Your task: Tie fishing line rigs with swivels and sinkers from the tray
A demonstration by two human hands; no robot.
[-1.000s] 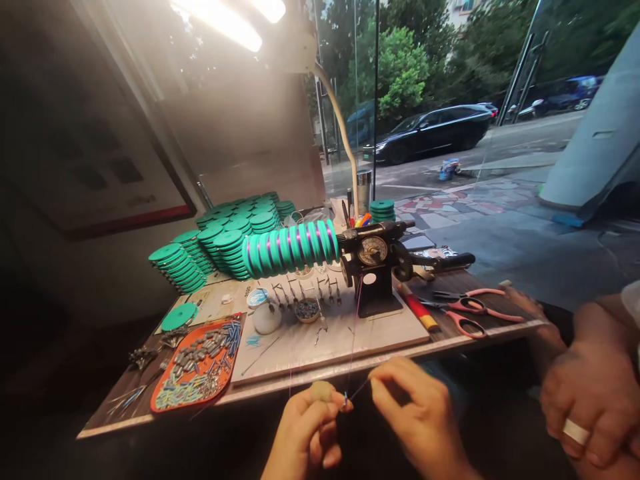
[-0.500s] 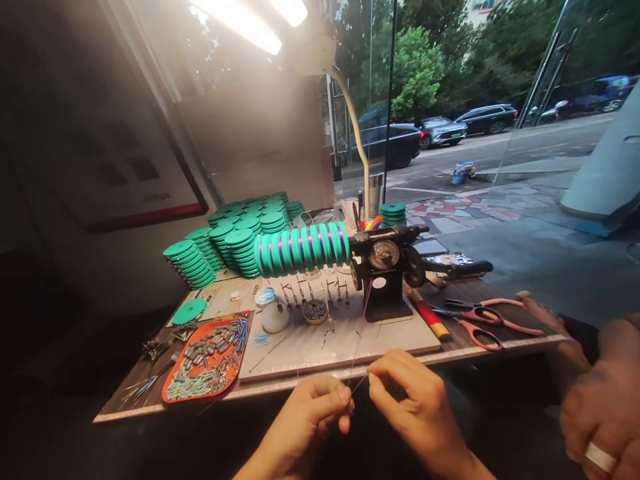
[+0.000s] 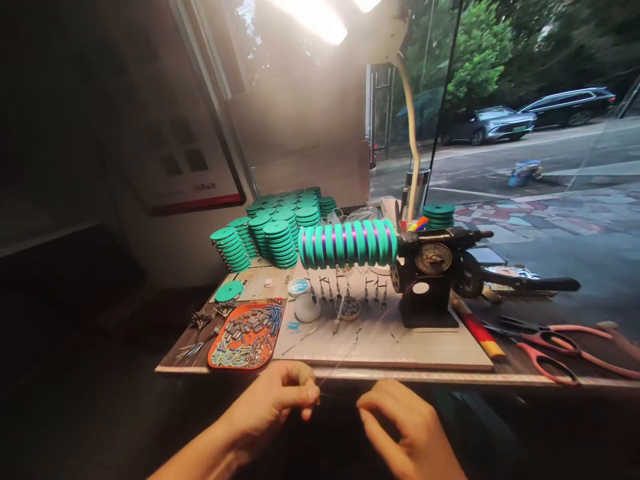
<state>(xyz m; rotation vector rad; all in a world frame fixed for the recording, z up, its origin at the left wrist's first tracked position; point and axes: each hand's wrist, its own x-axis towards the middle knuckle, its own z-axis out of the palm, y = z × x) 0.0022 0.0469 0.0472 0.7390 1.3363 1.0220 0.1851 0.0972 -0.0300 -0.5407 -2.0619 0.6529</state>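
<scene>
My left hand point(image 3: 277, 403) pinches a thin line just below the table's front edge, thumb against forefinger. Close to its right, my right hand point(image 3: 400, 427) is curled with fingertips together on the same fine line point(image 3: 336, 393), which is barely visible. The line runs up toward a black winding machine point(image 3: 433, 277) on a pale board point(image 3: 425, 343). A row of teal spools point(image 3: 347, 243) with purple line sits on the machine's shaft.
Stacks of teal spools point(image 3: 273, 233) stand at the back left. An orange tray point(image 3: 245, 335) of small beads and tubes lies at the front left. Pink-handled scissors point(image 3: 560, 340) lie at the right. A lamp point(image 3: 325, 17) shines overhead; a street with cars shows through the window.
The view has swung left and the table now sits further right. Both hands dropped lower and drew slightly apart. The other person's ringed hand at the right has left the view.
</scene>
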